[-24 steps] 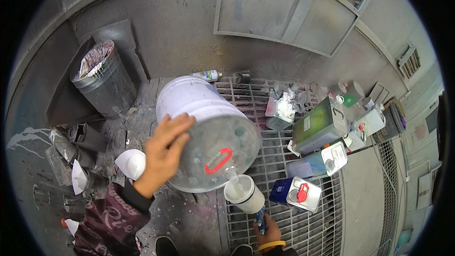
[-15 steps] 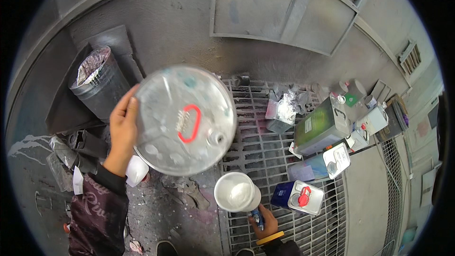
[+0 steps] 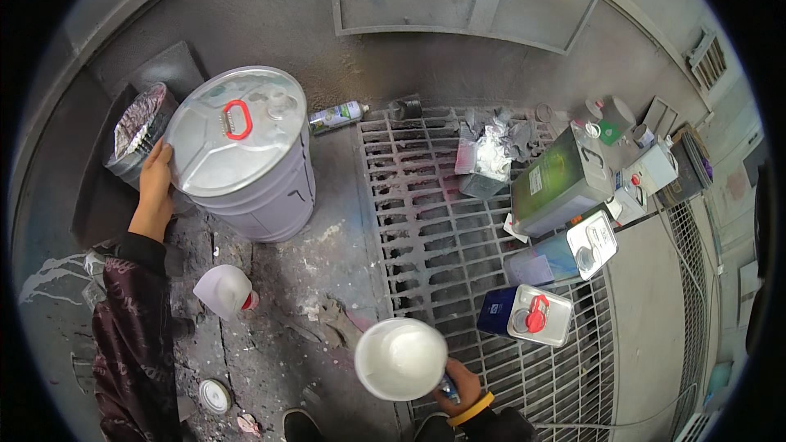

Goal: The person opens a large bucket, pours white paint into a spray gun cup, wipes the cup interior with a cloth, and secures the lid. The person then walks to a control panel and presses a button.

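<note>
From where I stand: left hand [image 3: 155,188] against the rim of a pale grey, cylindrical metal drum [image 3: 266,176] on the stained floor [image 3: 332,245], left of the grating [image 3: 417,221]; cannot tell whether its fingers grip. Right hand [image 3: 464,389] curled round a blue metallic tool [image 3: 448,390], just beside a round white cup [image 3: 401,359].

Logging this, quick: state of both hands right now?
Left hand: against the drum; grip cannot be told.
Right hand: closed, holding a blue handle beside the white cup.
</note>
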`<state>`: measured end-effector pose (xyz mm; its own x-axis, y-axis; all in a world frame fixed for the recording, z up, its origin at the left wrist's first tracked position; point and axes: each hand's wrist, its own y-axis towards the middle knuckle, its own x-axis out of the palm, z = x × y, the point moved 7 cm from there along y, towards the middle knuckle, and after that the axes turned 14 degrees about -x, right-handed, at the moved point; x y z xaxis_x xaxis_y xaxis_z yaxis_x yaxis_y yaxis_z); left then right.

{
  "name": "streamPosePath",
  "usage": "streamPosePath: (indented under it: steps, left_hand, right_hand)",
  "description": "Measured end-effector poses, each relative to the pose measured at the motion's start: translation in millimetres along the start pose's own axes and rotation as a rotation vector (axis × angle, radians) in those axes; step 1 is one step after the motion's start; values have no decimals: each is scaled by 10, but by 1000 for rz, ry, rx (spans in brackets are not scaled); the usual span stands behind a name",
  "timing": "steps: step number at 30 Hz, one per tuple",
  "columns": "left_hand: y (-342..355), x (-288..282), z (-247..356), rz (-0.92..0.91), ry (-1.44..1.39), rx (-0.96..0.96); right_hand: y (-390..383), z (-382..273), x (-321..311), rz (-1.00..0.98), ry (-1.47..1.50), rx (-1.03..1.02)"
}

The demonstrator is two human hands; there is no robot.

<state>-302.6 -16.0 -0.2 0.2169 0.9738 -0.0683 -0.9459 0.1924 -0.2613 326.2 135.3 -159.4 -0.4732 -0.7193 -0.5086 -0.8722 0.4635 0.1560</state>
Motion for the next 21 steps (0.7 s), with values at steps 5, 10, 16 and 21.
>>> streamPosePath:
  steps: [5, 10, 16, 21]
  left_hand:
    - [-37, -234, -115, -87, 50, -32]
    - [-697, -749, -234, -51, 211, 352]
    - [-2172, -1774, -1551, 12, 646, 234]
    - [-2628, -2491, -2918, -15, 1353, 74]
  right_hand:
    - [62, -178, -3, -56, 50, -118]
    - [46, -121, 201, -232, 24, -41]
    - [63, -112, 227, -104, -32, -67]
    - [104, -237, 375, -90, 86, -243]
